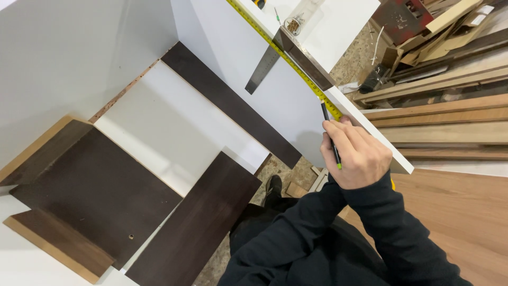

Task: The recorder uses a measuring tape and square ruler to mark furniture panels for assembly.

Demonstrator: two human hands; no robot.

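Workshop clutter fills the right side of the frame: stacked timber planks point(450, 114) and a sawdust-strewn floor point(288, 175), with dark brown panels point(100, 196) spread across the lower left. We see a white board point(280, 90) running from the upper middle down to the centre right, and along its edge lies a yellow tape measure point(288, 58), stretched flat so its scale follows the edge. A metal try square point(280, 55) sits with its stock hooked against that edge, its blade lying across the white face toward the left.

One hand point(357, 153), which we take for the right, is closed around a black pencil point(332, 139) with a green end. Its long axis runs from lower right to upper left, tip pointing up at the tape, probably so a mark lands beside the scale. We cannot find the other hand; only dark sleeves point(338, 233) show at the bottom.
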